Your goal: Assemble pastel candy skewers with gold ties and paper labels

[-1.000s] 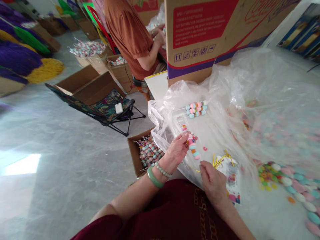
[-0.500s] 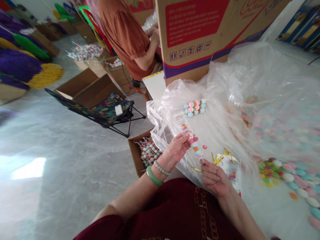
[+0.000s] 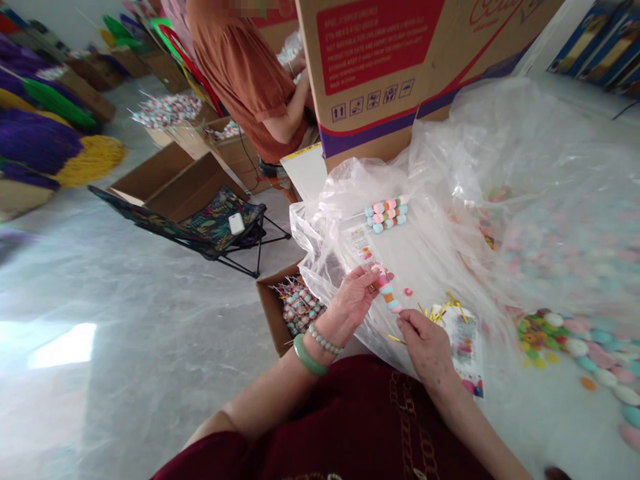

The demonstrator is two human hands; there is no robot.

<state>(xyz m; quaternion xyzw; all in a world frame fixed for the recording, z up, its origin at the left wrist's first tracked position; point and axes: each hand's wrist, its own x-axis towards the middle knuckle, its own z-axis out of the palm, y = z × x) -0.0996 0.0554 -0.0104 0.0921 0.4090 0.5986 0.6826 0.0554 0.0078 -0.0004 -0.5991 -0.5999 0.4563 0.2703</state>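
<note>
My left hand (image 3: 353,298) pinches the top of a candy skewer (image 3: 387,292) strung with pink, orange and blue pieces, over a white table. My right hand (image 3: 426,347) is closed with its fingertips at the skewer's lower end; a thin yellow twist tie (image 3: 396,339) pokes out beside its thumb. More yellow ties (image 3: 441,309) lie on a stack of printed clear bags (image 3: 464,347) just right of my right hand. A small pink ring (image 3: 408,292) lies on the table. Finished skewers (image 3: 386,215) rest farther back on crumpled clear plastic (image 3: 450,200).
Loose pastel candies (image 3: 575,347) spread at the right. A cardboard box of wrapped skewers (image 3: 295,308) stands on the floor below the table edge. A big printed carton (image 3: 400,60) rises behind. A person in an orange shirt (image 3: 250,67) works beyond a folding chair (image 3: 200,227).
My right hand turned palm-down and rose from near my lap to the skewer's lower end. My left hand kept hold of the skewer and barely moved.
</note>
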